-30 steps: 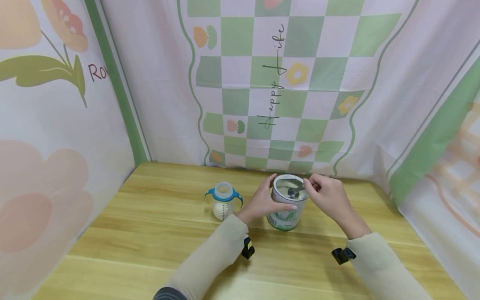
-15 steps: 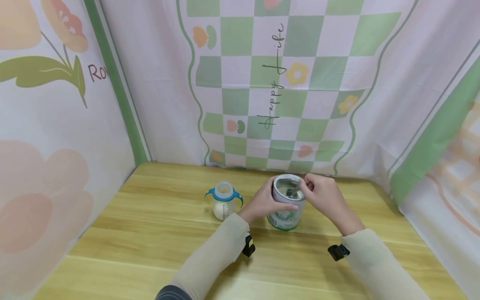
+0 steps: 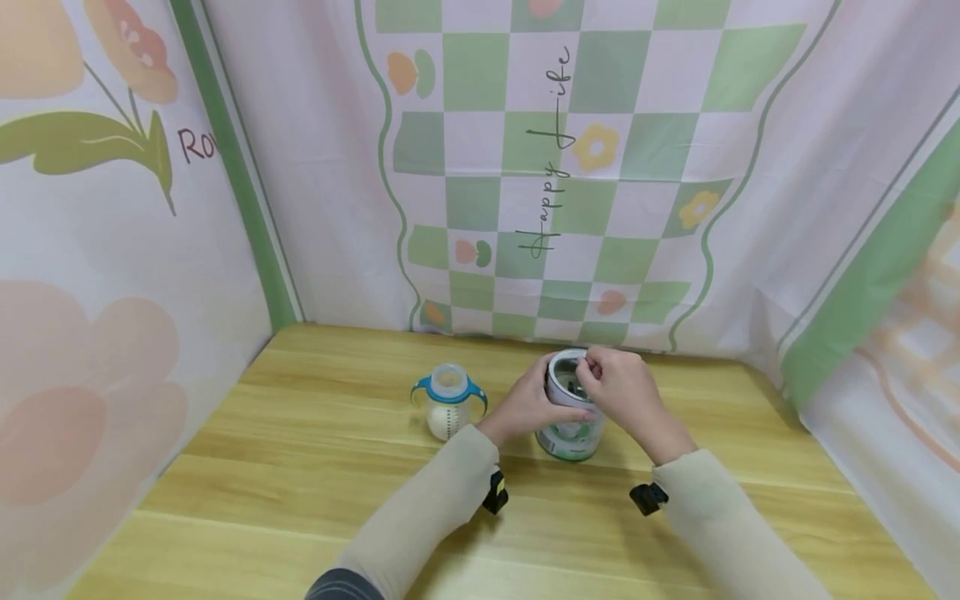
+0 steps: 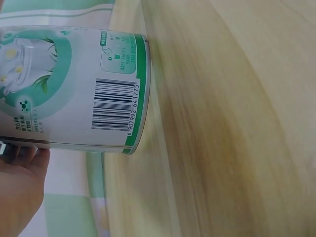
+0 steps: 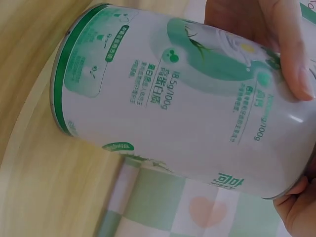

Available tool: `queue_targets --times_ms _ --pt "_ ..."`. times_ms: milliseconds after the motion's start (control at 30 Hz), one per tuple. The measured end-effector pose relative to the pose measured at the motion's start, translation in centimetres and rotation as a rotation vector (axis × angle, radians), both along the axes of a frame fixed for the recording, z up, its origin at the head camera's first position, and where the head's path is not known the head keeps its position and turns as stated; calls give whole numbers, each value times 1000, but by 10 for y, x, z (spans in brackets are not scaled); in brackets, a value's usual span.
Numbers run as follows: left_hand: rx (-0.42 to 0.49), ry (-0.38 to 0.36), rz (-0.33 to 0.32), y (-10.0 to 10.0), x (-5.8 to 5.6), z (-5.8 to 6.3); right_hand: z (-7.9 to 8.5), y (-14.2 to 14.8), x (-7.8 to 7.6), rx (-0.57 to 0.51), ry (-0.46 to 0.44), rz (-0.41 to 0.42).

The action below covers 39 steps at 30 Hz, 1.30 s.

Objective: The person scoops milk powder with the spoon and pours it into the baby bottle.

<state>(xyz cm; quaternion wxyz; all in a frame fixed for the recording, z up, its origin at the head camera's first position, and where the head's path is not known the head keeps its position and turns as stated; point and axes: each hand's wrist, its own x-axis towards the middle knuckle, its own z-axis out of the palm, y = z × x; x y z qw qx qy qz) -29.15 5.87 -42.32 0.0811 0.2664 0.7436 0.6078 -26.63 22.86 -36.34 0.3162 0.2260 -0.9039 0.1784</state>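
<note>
An open milk powder can (image 3: 572, 440), white with green print, stands upright on the table in the head view. My left hand (image 3: 525, 403) grips its side, with the thumb across the front and the other fingers round the far left. My right hand (image 3: 624, 385) is over the can's right rim, fingers curled, pinching the handle of a dark scoop (image 3: 575, 388) that is down inside the can. The hand covers most of the handle and part of the opening. The can's printed side (image 4: 64, 94) fills much of the left wrist view; the right wrist view shows its label (image 5: 163, 108).
Left of the can stands a baby bottle (image 3: 447, 410) without a cap, with blue handles and whitish contents. Both are on a wooden table (image 3: 315, 467). A checked cloth (image 3: 555, 208) hangs behind the table's far edge.
My right hand has moved left with the scoop, from beside the can's right rim to over its opening. The left hand and can have hardly moved; the bottle stands as before.
</note>
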Motion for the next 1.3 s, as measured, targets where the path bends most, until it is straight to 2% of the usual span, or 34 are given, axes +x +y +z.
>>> queue_targets --times_ms 167,767,900,1100,1300 --pt "3 -8 -5 0 -1 -1 -3 1 1 -7 -12 10" --pt "19 -44 -16 -2 -1 -5 1 0 1 -2 -171 66" --pt "30 -44 -23 -3 -1 -5 4 0 2 -47 -232 65" --pt "24 -44 -25 -3 1 -1 11 5 5 -180 -330 47" --pt "-3 -53 8 -3 3 0 17 14 8 -251 -314 70"
